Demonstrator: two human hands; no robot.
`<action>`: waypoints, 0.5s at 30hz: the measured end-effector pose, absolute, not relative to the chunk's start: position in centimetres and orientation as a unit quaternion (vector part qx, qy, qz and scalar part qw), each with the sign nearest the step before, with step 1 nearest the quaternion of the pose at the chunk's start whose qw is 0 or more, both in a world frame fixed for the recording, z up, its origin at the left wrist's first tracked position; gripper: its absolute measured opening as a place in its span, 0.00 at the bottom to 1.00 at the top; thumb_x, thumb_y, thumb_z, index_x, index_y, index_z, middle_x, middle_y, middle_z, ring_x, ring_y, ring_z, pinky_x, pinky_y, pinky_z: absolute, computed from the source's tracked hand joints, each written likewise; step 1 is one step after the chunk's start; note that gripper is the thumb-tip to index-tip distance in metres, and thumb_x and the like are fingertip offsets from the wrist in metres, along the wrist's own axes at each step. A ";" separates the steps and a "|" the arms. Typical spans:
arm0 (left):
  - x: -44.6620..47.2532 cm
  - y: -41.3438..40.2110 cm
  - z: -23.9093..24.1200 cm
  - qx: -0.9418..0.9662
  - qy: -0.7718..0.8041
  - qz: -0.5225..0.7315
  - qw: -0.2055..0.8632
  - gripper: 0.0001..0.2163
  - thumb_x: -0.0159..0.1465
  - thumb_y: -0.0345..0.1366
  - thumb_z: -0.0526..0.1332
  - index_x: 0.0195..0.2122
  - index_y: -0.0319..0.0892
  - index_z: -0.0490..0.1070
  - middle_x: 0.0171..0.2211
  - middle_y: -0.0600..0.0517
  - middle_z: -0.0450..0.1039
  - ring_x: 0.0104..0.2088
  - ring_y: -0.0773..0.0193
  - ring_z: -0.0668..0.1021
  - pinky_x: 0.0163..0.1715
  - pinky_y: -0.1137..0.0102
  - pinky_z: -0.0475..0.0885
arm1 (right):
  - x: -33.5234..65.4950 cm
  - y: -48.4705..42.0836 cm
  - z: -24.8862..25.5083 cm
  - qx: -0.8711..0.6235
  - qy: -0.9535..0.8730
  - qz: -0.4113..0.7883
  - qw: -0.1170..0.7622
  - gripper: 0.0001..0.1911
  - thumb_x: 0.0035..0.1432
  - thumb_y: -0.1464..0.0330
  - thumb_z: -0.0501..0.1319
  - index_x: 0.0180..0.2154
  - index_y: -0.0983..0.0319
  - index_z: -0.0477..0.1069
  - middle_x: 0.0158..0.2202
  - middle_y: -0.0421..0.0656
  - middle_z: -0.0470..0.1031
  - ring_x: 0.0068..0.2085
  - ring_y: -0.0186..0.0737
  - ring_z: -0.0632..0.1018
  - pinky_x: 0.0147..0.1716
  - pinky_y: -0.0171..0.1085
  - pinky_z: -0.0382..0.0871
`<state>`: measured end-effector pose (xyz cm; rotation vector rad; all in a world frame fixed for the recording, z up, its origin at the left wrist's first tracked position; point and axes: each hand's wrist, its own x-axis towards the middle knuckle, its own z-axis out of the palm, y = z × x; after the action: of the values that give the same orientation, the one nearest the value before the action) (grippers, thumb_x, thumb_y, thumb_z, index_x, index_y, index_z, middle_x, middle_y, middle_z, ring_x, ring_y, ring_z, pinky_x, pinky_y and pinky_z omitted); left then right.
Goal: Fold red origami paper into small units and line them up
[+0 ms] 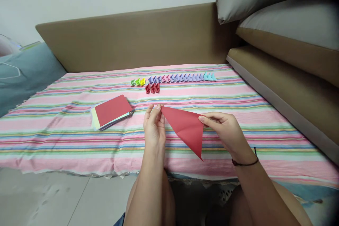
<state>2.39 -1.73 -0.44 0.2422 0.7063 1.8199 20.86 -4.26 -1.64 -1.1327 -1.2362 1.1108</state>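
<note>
A red paper sheet folded into a triangle [186,127] hangs in the air just above the striped bed cover, one tip pointing down. My left hand [153,127] pinches its left corner between thumb and fingers. My right hand [225,130] pinches the right corner; a thin dark band sits on that wrist. To the left of my hands, a stack of coloured paper sheets [111,112] with a red sheet on top lies on the cover.
A row of several small folded paper pieces [174,77], green, yellow, purple, pink and blue, lies farther back, with three red ones [152,88] just in front. The pink striped cover [79,137] spreads over a bed with a brown headboard [132,39]. Cushions [288,35] are stacked at right.
</note>
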 end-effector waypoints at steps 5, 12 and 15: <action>0.8 -1.5 -0.3 0.074 0.309 0.813 0.488 0.07 0.54 0.23 0.63 0.30 0.40 0.67 0.27 0.56 0.74 0.31 0.75 0.78 0.41 0.79 0.72 | 21.7 -4.1 -1.8 -0.489 -0.481 0.467 0.558 0.08 0.47 0.63 0.69 0.28 0.61 0.79 0.31 0.42 0.80 0.33 0.37 0.78 0.33 0.33 0.73; 0.5 -1.4 -1.9 0.379 0.476 0.700 0.373 0.08 0.50 0.34 0.67 0.31 0.40 0.72 0.28 0.52 0.75 0.32 0.66 0.78 0.39 0.69 0.72 | 22.1 -3.3 -3.5 -0.516 -0.427 0.540 0.510 0.12 0.40 0.61 0.71 0.25 0.63 0.78 0.27 0.43 0.79 0.28 0.35 0.76 0.29 0.33 0.71; 0.3 -0.7 -3.4 0.576 0.577 0.518 0.257 0.04 0.55 0.33 0.61 0.29 0.41 0.75 0.29 0.50 0.77 0.30 0.64 0.77 0.35 0.68 0.71 | 22.1 -2.6 -5.0 -0.562 -0.408 0.527 0.490 0.15 0.36 0.60 0.71 0.24 0.65 0.78 0.25 0.43 0.78 0.25 0.34 0.76 0.26 0.33 0.70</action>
<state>0.26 -0.74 -3.44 1.5640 1.5663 1.4065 22.11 -2.57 -4.99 -1.3639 -0.9913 1.2804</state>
